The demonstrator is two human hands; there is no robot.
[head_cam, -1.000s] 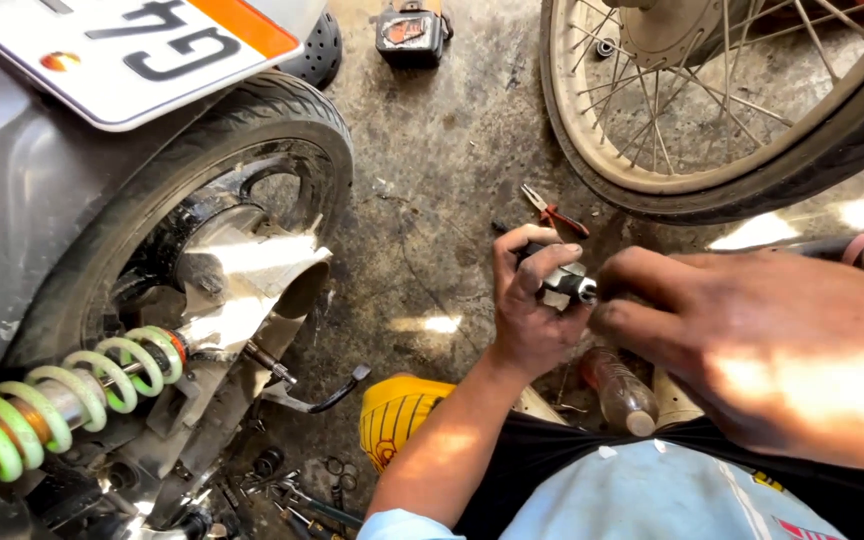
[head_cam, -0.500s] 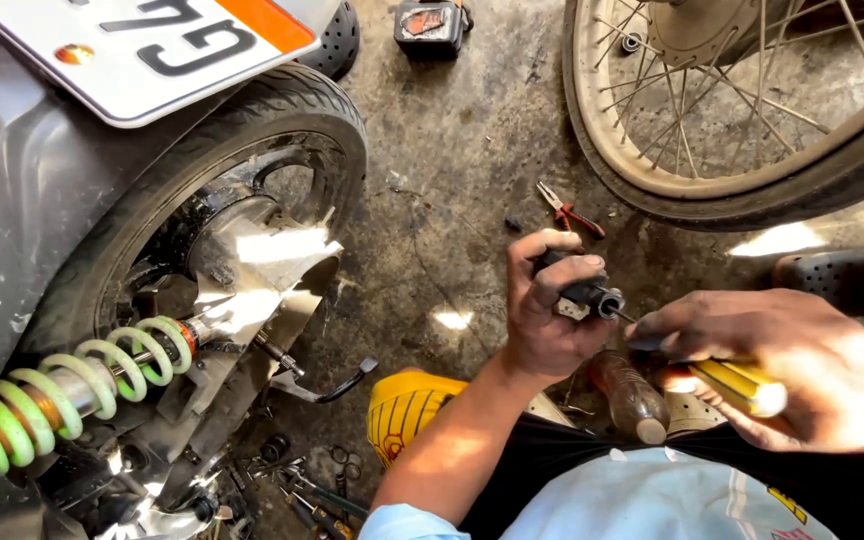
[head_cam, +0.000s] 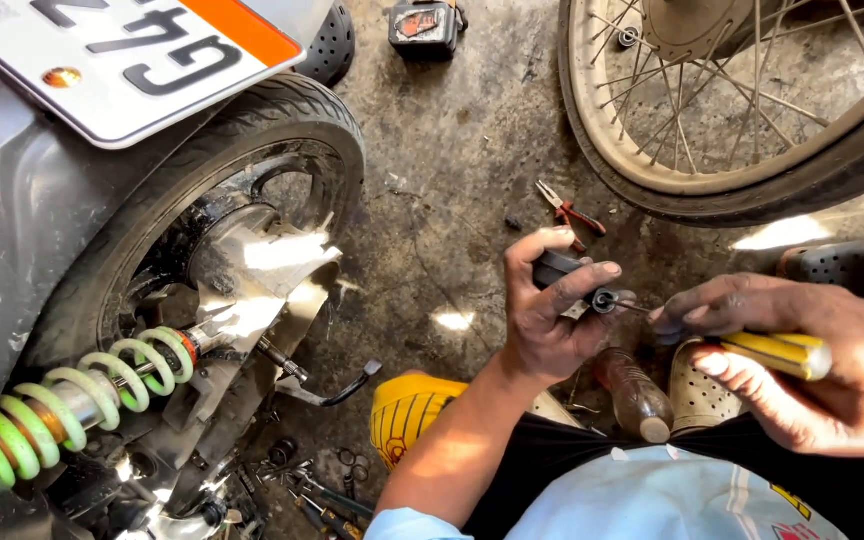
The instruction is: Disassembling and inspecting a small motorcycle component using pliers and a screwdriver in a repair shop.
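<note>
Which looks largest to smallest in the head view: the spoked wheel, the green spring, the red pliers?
1. spoked wheel, though partly cut off
2. green spring
3. red pliers
These are apparent sizes; the distance from the camera differs.

We list the spoked wheel (head_cam: pixel 752 120) as cut by the top and right edges; the scooter's rear tyre (head_cam: pixel 202 170) half covered by bodywork and plate; the green spring (head_cam: pixel 72 390) running off the left edge; the small black part (head_cam: pixel 572 280) mostly wrapped by the left hand (head_cam: pixel 552 320), its kind unclear to us; the screwdriver (head_cam: pixel 772 352) shaft hidden inside the right hand (head_cam: pixel 812 370), only the yellow handle showing; the loose tools (head_cam: pixel 312 490) at the bottom too small to sort.
</note>
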